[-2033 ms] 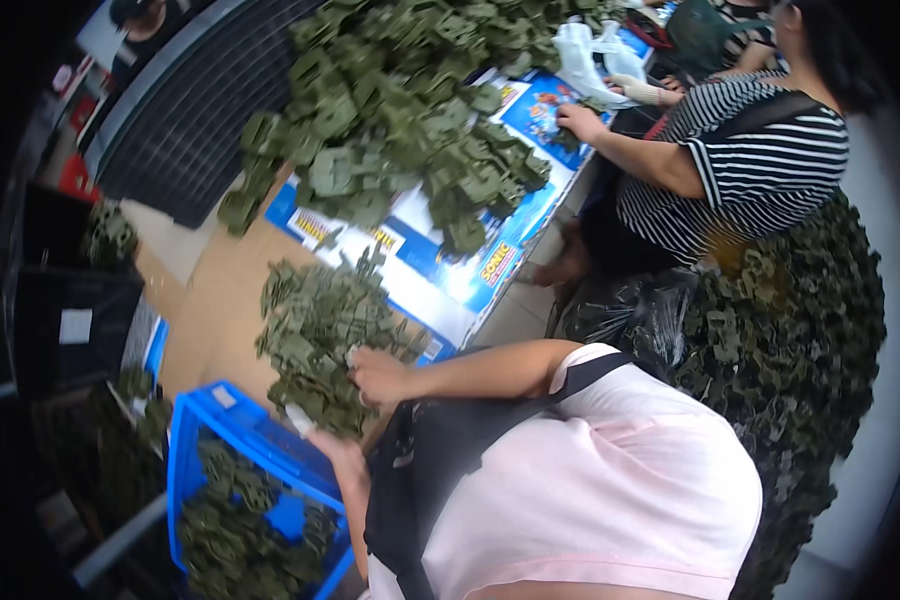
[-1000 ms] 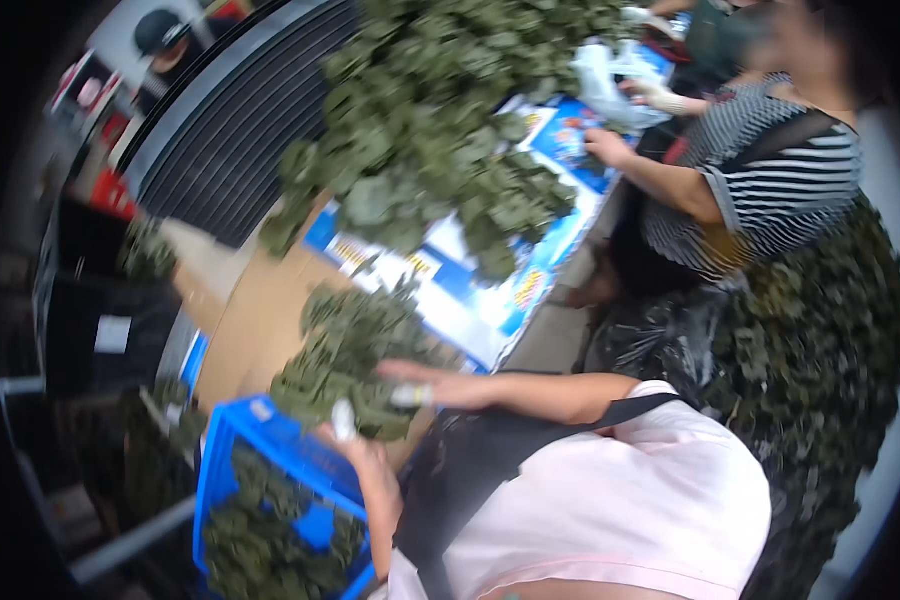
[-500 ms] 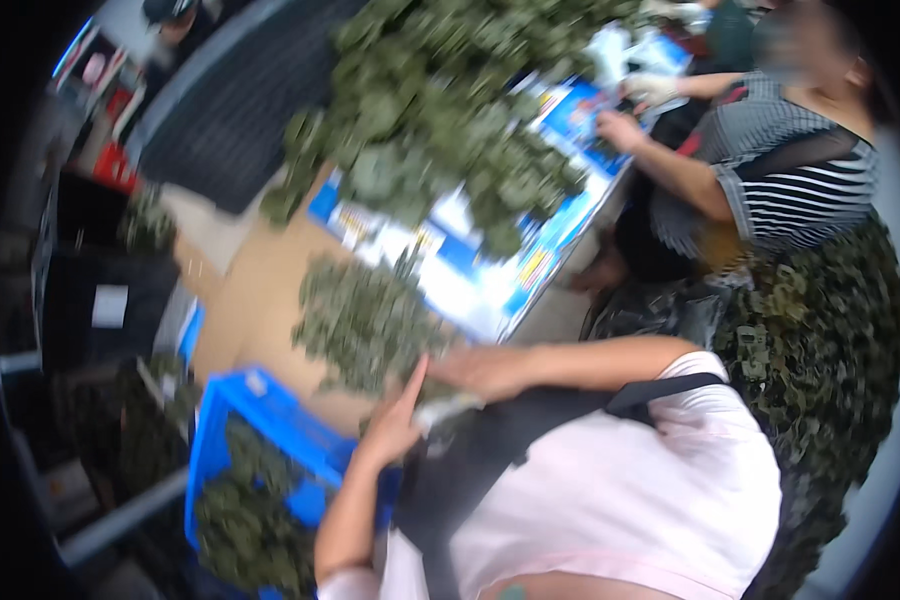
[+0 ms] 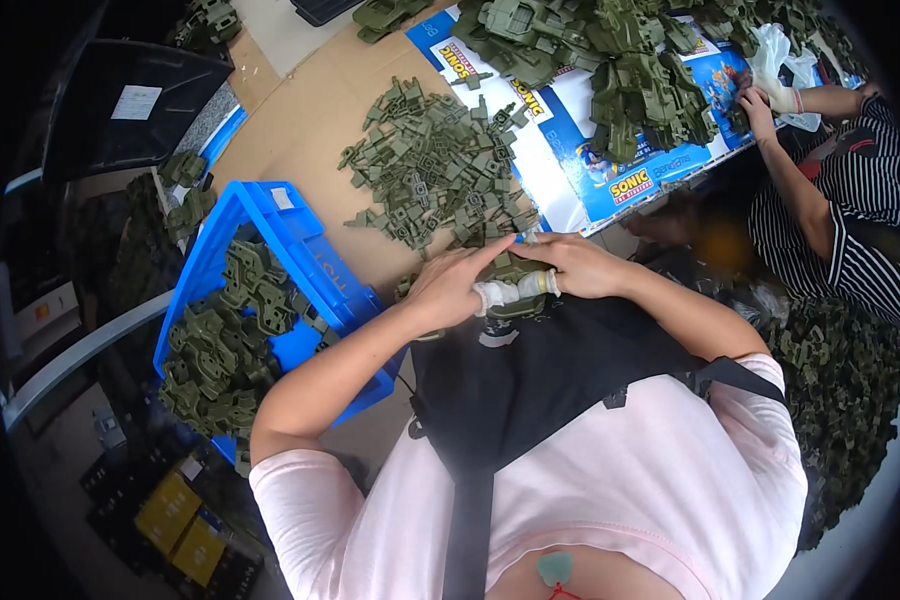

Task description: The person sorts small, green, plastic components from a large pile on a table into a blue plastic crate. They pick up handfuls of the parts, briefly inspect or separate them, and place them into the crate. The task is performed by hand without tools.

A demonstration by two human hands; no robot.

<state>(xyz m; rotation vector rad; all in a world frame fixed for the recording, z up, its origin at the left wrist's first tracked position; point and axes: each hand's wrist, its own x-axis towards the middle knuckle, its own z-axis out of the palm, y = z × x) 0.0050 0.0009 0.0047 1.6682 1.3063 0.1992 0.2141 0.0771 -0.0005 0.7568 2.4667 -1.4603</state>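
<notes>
Both my hands meet at the near edge of the table, around an olive-green moulded plastic part (image 4: 518,268). My left hand (image 4: 448,290) grips its left side, with a finger stretched toward the other hand. My right hand (image 4: 588,268) holds the right side, fingers bent over it. Pale wrapping covers both thumbs. Much of the part is hidden by my fingers. Just beyond my hands lies a loose heap of small olive-green plastic pieces (image 4: 435,165). To the left, a blue plastic crate (image 4: 315,265) contains larger green moulded parts (image 4: 205,350).
Brown cardboard (image 4: 280,130) and blue-and-white printed sheets (image 4: 570,150) cover the table. Larger green parts (image 4: 650,100) are piled at the far right. A person in a striped top (image 4: 830,200) works there, hands near a clear plastic bag. More green parts (image 4: 830,380) lie heaped at my right.
My view has swung and steadied, so the table and crate appear shifted. My hands remain together at the table edge, and the part between them now shows more clearly.
</notes>
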